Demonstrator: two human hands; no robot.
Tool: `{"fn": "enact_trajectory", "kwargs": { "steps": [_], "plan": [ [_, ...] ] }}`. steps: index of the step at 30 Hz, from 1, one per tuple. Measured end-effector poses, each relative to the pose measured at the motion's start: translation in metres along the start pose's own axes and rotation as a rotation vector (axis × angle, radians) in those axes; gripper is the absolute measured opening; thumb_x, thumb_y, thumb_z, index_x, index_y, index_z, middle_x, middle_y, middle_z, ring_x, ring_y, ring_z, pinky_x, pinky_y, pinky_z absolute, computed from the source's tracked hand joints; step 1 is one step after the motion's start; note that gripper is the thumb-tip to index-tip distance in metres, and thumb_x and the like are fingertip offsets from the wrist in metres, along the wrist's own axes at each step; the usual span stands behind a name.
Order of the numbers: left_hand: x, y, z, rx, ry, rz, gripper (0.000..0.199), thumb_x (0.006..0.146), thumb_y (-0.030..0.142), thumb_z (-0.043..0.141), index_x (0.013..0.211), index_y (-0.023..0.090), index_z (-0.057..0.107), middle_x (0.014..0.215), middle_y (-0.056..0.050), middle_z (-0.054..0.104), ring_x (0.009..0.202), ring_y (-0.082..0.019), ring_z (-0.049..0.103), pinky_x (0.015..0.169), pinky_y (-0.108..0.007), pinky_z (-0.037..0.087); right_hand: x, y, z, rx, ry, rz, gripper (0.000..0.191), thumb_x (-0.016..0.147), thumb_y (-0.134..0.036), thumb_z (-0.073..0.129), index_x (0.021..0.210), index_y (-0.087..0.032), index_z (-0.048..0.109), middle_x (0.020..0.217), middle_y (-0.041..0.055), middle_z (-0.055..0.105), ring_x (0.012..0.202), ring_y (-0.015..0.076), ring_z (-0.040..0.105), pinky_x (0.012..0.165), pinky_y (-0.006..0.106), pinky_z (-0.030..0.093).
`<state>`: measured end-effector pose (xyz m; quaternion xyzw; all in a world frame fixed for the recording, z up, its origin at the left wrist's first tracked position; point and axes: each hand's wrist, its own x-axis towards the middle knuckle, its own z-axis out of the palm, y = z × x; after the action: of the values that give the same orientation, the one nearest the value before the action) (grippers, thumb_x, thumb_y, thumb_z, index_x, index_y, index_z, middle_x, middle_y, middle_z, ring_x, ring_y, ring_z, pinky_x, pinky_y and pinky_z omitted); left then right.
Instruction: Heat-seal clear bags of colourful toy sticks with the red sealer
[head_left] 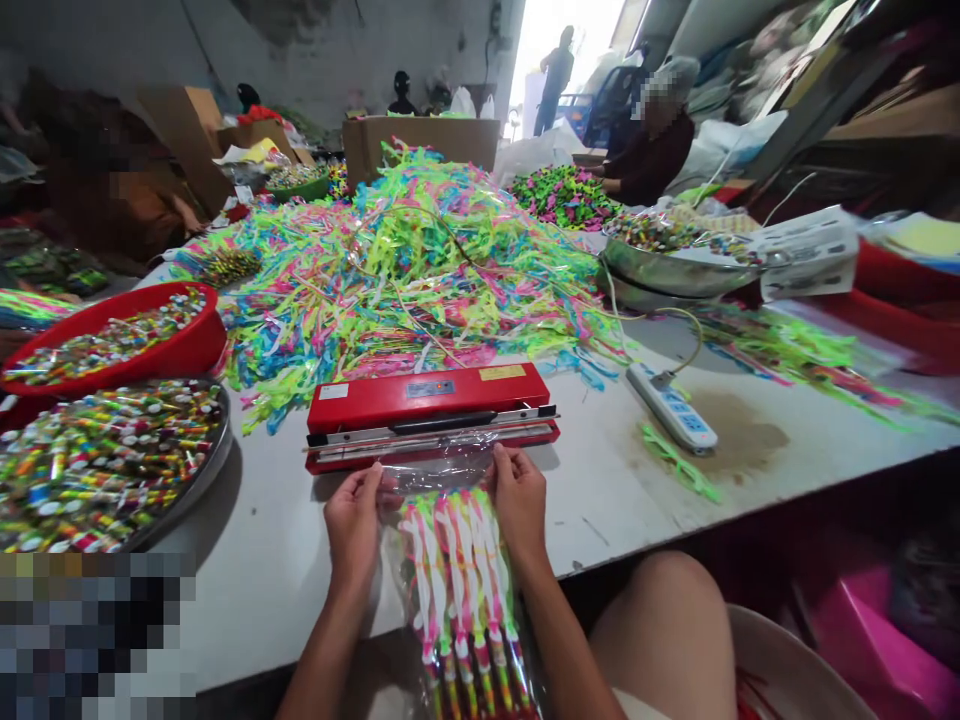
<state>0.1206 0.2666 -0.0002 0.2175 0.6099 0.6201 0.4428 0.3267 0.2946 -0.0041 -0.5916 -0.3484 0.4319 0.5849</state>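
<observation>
A clear plastic bag (450, 560) hangs over the table's front edge, with several colourful plastic toy sticks inside, their bright heads upward. My left hand (354, 525) pinches the bag's upper left corner between thumb and fingers. At the upper right corner, my right hand (520, 505) pinches the same bag. Its top edge lies at the slot of a red bag sealer (427, 392), just beyond my fingertips. Whether the film is fully inside the slot I cannot tell.
Loose bright plastic pieces (420, 250) are heaped behind the sealer. To the left stand a red basin (214, 325) and a metal bowl (217, 465) of small coloured tubes. A power strip (671, 405) lies right, its cable crossing the table. Other people sit around the far side.
</observation>
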Motion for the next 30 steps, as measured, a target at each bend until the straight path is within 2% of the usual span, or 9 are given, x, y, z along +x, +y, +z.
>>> {"fn": "enact_trajectory", "kwargs": {
  "steps": [3,8,13,20,23,27,30],
  "plan": [
    [0.002,-0.001,-0.002,0.039,0.02,-0.033,0.047,0.074,0.054,0.092,0.095,0.015,0.076,0.079,-0.004,0.079,0.058,-0.017,0.071,0.056,-0.026,0.057,-0.001,0.001,-0.001,-0.059,0.005,-0.002,0.054,0.097,-0.07,0.066,0.072,-0.023,0.056,0.061,-0.0009,0.06,0.056,0.0179,0.054,0.057,0.031,0.043],
    [0.006,-0.001,0.0,0.053,0.025,-0.064,0.04,0.073,0.051,0.089,0.084,0.017,0.072,0.071,-0.003,0.076,0.055,-0.018,0.069,0.053,-0.027,0.057,-0.002,-0.002,-0.001,-0.107,0.034,0.021,0.054,0.094,-0.07,0.069,0.069,-0.023,0.057,0.059,-0.0011,0.059,0.054,0.0171,0.053,0.053,0.029,0.041],
    [0.007,0.003,0.005,0.049,0.05,-0.038,0.03,0.078,0.044,0.083,0.083,0.018,0.07,0.07,-0.001,0.074,0.054,-0.017,0.069,0.052,-0.025,0.055,0.003,-0.003,0.005,-0.081,0.054,0.027,0.054,0.093,-0.072,0.068,0.075,-0.021,0.061,0.064,-0.0004,0.062,0.056,0.0161,0.053,0.054,0.028,0.044],
    [0.015,0.01,0.01,0.059,0.019,0.027,0.041,0.083,0.056,0.083,0.085,0.017,0.07,0.075,-0.003,0.076,0.055,-0.016,0.07,0.05,-0.024,0.053,0.004,-0.009,0.01,-0.187,0.078,-0.005,0.055,0.091,-0.075,0.067,0.081,-0.02,0.066,0.071,0.0044,0.071,0.06,0.0203,0.061,0.056,0.031,0.047],
    [0.009,0.011,0.004,0.081,-0.012,-0.012,0.049,0.082,0.063,0.084,0.092,0.016,0.073,0.08,-0.007,0.078,0.062,-0.019,0.074,0.055,-0.027,0.056,0.001,-0.011,0.01,-0.308,0.112,-0.066,0.053,0.095,-0.072,0.062,0.083,-0.02,0.068,0.072,0.0056,0.072,0.062,0.0213,0.061,0.06,0.032,0.046],
    [-0.015,0.01,-0.017,0.24,-0.147,-0.107,0.06,0.086,0.072,0.077,0.105,0.015,0.079,0.093,-0.012,0.082,0.077,-0.024,0.077,0.065,-0.031,0.06,0.0,-0.01,0.01,-0.492,0.156,-0.214,0.051,0.101,-0.066,0.056,0.088,-0.02,0.073,0.083,0.0082,0.076,0.075,0.0242,0.066,0.073,0.034,0.047],
    [-0.027,0.009,-0.026,0.383,-0.229,-0.044,0.057,0.09,0.071,0.074,0.104,0.016,0.081,0.094,-0.009,0.081,0.089,-0.026,0.076,0.077,-0.031,0.058,-0.001,-0.009,0.007,-0.535,0.183,-0.242,0.051,0.103,-0.067,0.055,0.093,-0.02,0.074,0.093,0.0094,0.078,0.082,0.0249,0.067,0.078,0.035,0.047]
  ]
}}
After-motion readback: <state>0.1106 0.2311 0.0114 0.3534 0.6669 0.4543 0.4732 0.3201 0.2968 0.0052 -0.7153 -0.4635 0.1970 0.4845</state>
